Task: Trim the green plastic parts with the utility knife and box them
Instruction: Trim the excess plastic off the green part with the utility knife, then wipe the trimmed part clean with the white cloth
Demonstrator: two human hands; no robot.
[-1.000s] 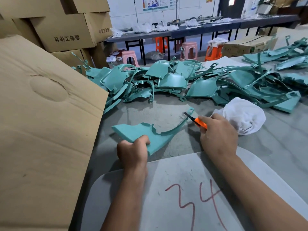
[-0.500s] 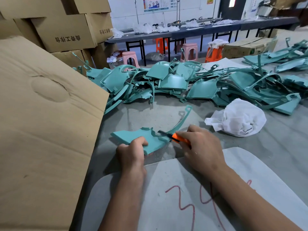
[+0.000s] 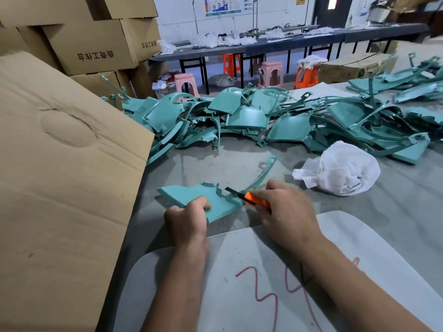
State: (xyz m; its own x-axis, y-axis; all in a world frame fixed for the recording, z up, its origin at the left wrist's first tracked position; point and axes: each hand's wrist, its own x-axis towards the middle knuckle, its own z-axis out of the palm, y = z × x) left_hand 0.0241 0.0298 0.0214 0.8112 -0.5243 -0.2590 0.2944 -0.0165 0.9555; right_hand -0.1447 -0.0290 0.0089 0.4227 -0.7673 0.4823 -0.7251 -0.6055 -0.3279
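Cardboard flap (image 3: 60, 176) fills frame left. Centre — left hand (image 3: 185, 220) grips green part (image 3: 203, 200) flat on grey table (image 3: 395, 212); right hand (image 3: 285, 210) grasps orange utility knife (image 3: 249, 198), blade at the part's notched edge. Green pile (image 3: 263, 118) behind.

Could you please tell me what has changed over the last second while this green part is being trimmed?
The right hand, gripping the orange utility knife, drew the blade toward the person along the curved green plastic part, from its thin far arm to the notched edge. The left hand kept gripping the part's near edge. The white crumpled cloth and green pile stayed put.
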